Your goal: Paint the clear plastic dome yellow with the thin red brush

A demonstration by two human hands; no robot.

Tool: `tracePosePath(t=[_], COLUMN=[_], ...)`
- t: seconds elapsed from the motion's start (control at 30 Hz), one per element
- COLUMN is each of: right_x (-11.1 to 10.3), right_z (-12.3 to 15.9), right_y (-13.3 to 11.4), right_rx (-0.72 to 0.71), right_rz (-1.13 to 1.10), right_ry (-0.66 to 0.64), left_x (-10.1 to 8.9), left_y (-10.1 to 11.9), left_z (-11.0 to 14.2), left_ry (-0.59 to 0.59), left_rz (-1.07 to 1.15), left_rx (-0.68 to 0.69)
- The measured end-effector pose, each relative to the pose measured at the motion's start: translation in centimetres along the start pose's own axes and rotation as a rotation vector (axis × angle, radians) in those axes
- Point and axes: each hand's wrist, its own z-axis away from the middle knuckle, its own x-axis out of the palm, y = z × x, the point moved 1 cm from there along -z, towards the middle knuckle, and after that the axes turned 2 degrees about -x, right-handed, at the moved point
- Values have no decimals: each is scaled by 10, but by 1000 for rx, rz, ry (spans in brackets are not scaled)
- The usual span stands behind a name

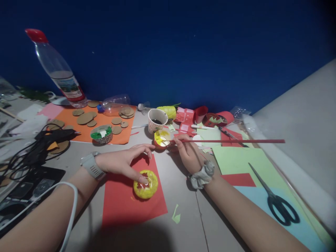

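Left hand point(123, 161) loosely spread, palm down; right hand point(190, 155) curled, apparently in a pinch.

A round disc point(150, 190), yellow around a dark red middle, lies flat under the left hand's point(126, 161) thumb. The long, slim, red-handled brush point(231, 141) lies nearly level in the right hand point(189, 155), its tip inside the small cup point(159, 135), which stands between the hands, smeared yellow inside.
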Motion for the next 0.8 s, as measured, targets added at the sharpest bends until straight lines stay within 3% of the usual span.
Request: tracePosePath(t=[0.43,0.8], right_x=[-2,-1], right_z=[1,-1], right_y=[6,6], right_rx=[-115,-119], right_rz=[57,113], right_ry=[177,36], left_x=[-1,-1], left_y=[-1,2], left_z=[1,1], left_ry=[-4,-6], left_rz=[5,6], left_rx=[15,2])
